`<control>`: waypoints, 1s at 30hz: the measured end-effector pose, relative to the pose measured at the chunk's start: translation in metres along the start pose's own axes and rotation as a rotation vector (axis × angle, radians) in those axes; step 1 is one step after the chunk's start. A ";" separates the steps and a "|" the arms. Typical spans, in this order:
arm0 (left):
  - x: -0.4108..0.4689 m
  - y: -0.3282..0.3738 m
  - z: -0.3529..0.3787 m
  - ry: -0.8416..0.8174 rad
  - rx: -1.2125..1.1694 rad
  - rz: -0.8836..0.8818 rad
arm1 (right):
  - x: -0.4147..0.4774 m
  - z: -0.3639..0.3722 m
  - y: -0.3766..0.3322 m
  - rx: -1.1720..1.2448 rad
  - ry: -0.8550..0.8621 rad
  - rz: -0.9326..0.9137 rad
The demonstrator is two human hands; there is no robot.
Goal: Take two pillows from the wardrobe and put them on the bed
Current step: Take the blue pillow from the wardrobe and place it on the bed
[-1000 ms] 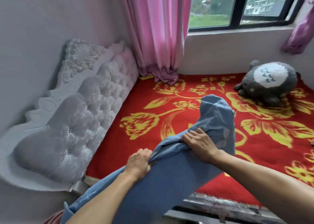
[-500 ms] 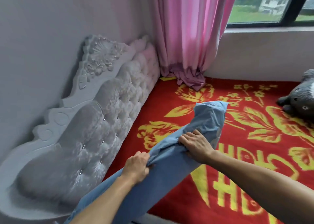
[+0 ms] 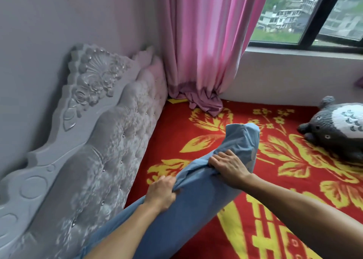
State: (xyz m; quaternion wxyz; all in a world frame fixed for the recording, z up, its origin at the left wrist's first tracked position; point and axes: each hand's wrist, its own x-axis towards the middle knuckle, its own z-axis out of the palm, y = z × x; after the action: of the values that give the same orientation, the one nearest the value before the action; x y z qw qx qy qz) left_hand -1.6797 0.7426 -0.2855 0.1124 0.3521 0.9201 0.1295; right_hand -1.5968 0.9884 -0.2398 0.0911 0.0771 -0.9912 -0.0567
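Note:
A long blue pillow (image 3: 198, 201) stretches from the lower left up over the bed, its far end lifted above the red blanket (image 3: 176, 127) with yellow flowers. My left hand (image 3: 161, 195) grips a bunched fold of the pillow cloth near its middle. Further up the pillow, my right hand (image 3: 228, 165) clutches the cover. Both forearms reach in from the bottom edge. No second pillow is visible, nor any wardrobe.
A grey tufted headboard (image 3: 94, 160) with carved flowers runs along the left wall. A pink curtain (image 3: 204, 48) hangs in the corner, its hem resting on the bed. A grey plush toy (image 3: 334, 129) lies at the right under the window (image 3: 314, 15).
I have come closer to the bed and headboard, and the view has swung left then back right. Both hands keep the same grip while the pillow reaches further over the blanket.

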 end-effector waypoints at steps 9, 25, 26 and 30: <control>0.089 0.038 -0.045 0.105 -0.033 0.030 | 0.045 -0.033 0.082 -0.117 0.078 0.042; 0.370 0.022 -0.014 0.073 -0.155 -0.149 | 0.244 0.093 0.295 -0.065 0.091 -0.003; 0.386 0.015 -0.002 0.073 -0.141 -0.151 | 0.251 0.117 0.300 -0.030 0.094 0.036; 0.439 -0.014 0.037 0.103 -0.194 -0.211 | 0.271 0.206 0.306 0.220 0.168 0.420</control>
State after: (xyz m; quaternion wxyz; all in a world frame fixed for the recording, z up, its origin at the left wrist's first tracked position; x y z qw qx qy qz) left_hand -1.9961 1.0358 -0.3758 0.1115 0.2339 0.9396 0.2234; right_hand -1.9426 1.2646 -0.3560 0.1742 -0.1168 -0.9746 0.0783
